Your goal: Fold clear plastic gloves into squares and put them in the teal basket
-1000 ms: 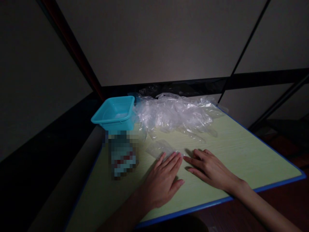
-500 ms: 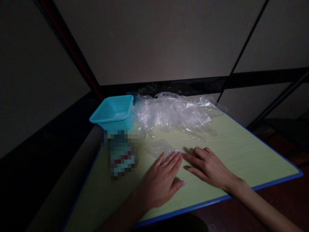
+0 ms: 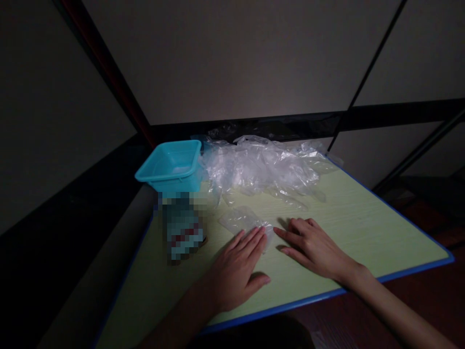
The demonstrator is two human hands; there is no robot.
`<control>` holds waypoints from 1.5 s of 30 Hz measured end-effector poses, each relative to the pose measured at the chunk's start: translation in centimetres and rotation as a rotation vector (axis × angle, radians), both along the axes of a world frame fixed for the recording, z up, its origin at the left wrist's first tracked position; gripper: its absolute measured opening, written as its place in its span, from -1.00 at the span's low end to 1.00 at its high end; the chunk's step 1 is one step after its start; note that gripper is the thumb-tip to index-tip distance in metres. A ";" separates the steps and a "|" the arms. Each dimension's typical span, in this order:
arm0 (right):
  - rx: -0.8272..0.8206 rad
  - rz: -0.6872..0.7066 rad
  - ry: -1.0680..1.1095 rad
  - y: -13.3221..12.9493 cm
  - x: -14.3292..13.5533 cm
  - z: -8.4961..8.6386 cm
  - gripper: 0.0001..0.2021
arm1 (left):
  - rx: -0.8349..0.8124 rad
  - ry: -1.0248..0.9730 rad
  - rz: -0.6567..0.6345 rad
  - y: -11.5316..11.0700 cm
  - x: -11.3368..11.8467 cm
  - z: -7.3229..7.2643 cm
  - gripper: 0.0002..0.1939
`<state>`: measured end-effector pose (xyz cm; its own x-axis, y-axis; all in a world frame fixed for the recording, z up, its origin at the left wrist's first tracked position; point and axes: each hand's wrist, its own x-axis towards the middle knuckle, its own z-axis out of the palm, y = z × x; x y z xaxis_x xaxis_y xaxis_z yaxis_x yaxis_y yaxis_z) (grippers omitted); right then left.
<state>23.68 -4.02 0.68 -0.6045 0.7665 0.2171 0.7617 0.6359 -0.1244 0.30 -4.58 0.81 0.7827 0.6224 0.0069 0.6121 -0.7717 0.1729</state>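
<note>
A small clear plastic film (image 3: 240, 219), thin and creased, lies on the wood-grained tabletop (image 3: 363, 232) under the left hand (image 3: 240, 271), whose outstretched fingers rest flat, probably so it cannot slide. The right hand (image 3: 317, 249), apart and loosely curled, grips nothing visible, index fingertip beside the film. Beyond sprawls a glossy, crinkled plastic heap (image 3: 261, 167) (a smooth turquoise basin (image 3: 176, 185) stands alongside).

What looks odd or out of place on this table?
The blocky, pixelated patch in front of the turquoise basin stands out: it masks whatever is there. The crumpled clear plastic heaped at the back of the table looks untidy. I see no spill, nor plain damage to the small plastic piece partly under the left hand.
</note>
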 end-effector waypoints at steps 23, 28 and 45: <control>0.043 0.004 -0.013 0.0 0.0 0.0 -0.62 | -0.029 -0.031 -0.090 0.3 -0.8 0.1 -0.40; 0.074 0.008 0.005 0.0 0.1 -0.2 -0.63 | -0.029 -0.069 -0.088 0.1 -1.2 0.1 -0.43; 0.066 0.014 -0.012 0.2 0.4 -0.8 -0.61 | 0.139 -0.041 0.073 4.7 3.6 -0.8 -0.50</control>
